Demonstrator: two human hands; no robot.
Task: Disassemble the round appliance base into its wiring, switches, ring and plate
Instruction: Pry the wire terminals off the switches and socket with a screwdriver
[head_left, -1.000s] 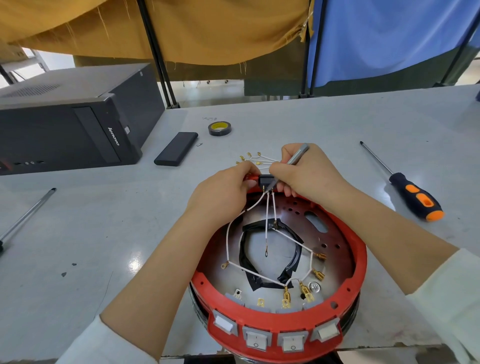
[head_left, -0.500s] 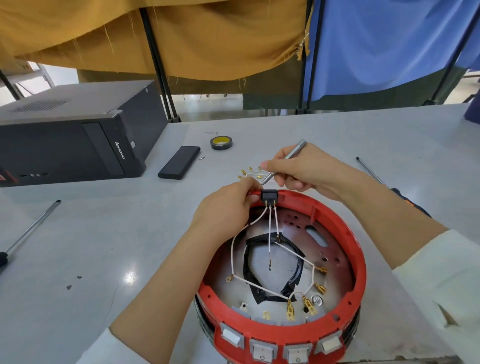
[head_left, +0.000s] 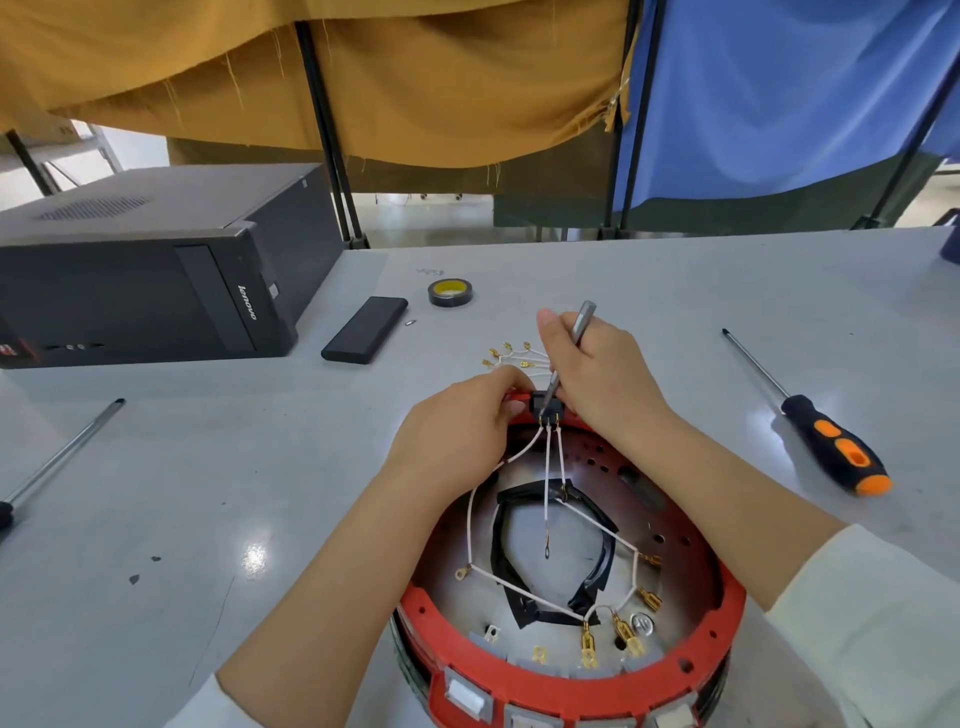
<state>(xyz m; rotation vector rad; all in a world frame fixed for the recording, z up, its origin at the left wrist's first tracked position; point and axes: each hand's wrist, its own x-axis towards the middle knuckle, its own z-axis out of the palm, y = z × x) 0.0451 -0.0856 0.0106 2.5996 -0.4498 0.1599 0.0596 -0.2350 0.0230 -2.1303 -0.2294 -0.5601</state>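
Flanking the red base: screwdriver, tape; right grip holds tool, left pinches connector.

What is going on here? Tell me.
A person is taking apart a round appliance base with a red ring on a grey table. The left hand holds the black connector at the ring's far edge, while the right hand grips a thin metal tool with its tip at that connector. White wires run from it into the base. An orange-and-black screwdriver lies unused to the right.
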